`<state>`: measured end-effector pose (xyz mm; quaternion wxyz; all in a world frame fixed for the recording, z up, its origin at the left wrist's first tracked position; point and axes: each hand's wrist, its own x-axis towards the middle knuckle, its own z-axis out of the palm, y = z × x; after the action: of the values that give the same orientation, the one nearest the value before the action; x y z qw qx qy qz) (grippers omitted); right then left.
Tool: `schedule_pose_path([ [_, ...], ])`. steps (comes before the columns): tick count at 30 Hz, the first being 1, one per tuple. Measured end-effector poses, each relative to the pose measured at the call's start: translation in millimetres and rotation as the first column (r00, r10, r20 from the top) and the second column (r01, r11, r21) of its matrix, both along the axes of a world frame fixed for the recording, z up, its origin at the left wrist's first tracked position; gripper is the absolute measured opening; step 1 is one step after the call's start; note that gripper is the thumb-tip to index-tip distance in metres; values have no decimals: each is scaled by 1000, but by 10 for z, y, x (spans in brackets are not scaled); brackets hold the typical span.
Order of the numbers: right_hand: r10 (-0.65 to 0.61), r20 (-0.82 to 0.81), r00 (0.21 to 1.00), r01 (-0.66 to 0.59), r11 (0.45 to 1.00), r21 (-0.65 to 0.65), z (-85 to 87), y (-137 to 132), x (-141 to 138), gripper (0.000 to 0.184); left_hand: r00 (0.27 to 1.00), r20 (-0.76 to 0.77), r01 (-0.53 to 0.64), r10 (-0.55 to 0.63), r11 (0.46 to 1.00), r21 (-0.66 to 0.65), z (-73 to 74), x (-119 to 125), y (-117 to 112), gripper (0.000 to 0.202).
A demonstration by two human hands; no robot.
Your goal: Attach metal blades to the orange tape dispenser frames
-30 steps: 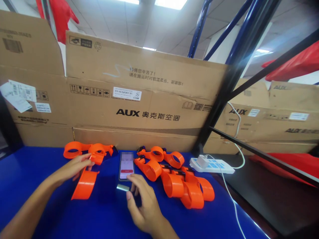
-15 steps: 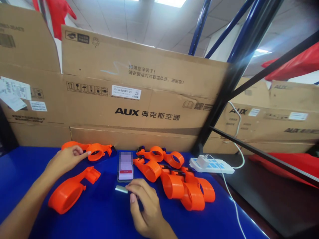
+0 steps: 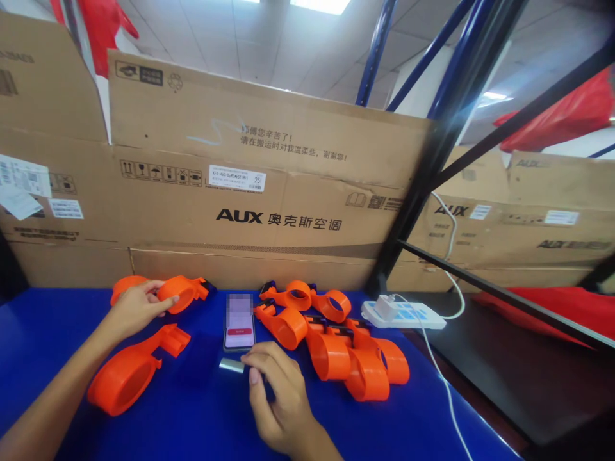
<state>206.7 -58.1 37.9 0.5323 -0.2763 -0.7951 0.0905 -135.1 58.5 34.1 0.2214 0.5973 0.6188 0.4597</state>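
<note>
My left hand (image 3: 136, 307) rests on a pair of orange plastic ring-shaped parts (image 3: 185, 292) at the back left of the blue table (image 3: 192, 416), fingers curled over one of them. A single orange ring part (image 3: 125, 374) lies on the table just in front of that hand. My right hand (image 3: 276, 397) is closed, its fingertips pinching a small shiny metal piece (image 3: 231, 365) that lies on the table. A phone (image 3: 239, 322) with a lit screen lies flat just behind the metal piece.
A heap of several orange ring parts (image 3: 336, 346) lies right of the phone. A white power strip (image 3: 403, 314) with a plugged charger and cable sits at the table's right edge. Large AUX cardboard boxes (image 3: 269, 192) wall the back. Dark shelf posts (image 3: 432, 147) stand at right.
My left hand let go of one orange part, which now lies on the table, and moved back onto the pair of orange parts. My right hand stayed by the metal piece.
</note>
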Motion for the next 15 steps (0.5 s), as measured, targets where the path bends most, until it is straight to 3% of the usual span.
schedule_pose_path([
  [3,9,-16,1000,-10,1000,-22,-38,10,12,26,995,-56,78,-77,997,21,43,37,-39,48],
  [7,-44,-39,998,41,996,-74,-78,60,-12,31,966,82,238,-244,968,83,158,239,-257,38],
  [11,-145,-203,968,97,969,-227,-6,299,-105,53,913,149,361,-380,922,144,219,560,-580,28],
  [13,-138,-356,924,-7,926,-378,48,476,-134,61,878,152,439,-453,891,116,188,755,-736,24],
  [15,-82,-476,876,-193,843,-501,81,635,-127,61,858,146,482,-492,870,99,126,954,-873,22],
])
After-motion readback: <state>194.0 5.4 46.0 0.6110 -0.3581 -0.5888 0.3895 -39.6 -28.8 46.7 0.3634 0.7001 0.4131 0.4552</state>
